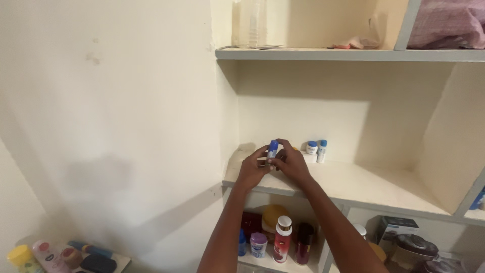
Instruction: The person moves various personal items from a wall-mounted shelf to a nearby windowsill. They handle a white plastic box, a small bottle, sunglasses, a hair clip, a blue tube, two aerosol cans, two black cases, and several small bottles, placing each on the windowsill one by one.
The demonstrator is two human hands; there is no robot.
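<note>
- A small white bottle with a blue cap (272, 150) is held between both hands, raised just above the front left part of the middle shelf (353, 182).
- Left hand (252, 169): fingers closed around the bottle's lower body.
- Right hand (290, 163): fingers closed on the bottle from the other side, near the cap end; the exact contact is masked by the fingers.
- The cap is seen seated on the bottle; judged as mid-handling, bottle not set down, cap not removed.
- Two more small items are parked at the back of the same shelf, just beside the hands: a small white jar with a blue lid (311, 147) and a slim white tube with a blue cap (322, 150).
- The rest of the middle shelf is bare.
- Lower shelf: a red and white bottle (282, 240), a dark red bottle (303, 243) and a small purple-capped jar (258, 244) are partly covered by the forearms.
- Hard to make out: the bottle's body is mostly hidden by fingers.
- Cut off: the toiletries at bottom left (50, 255), the dark pot at bottom right (411, 250) and the pink cloth (447, 23) on the top shelf.
</note>
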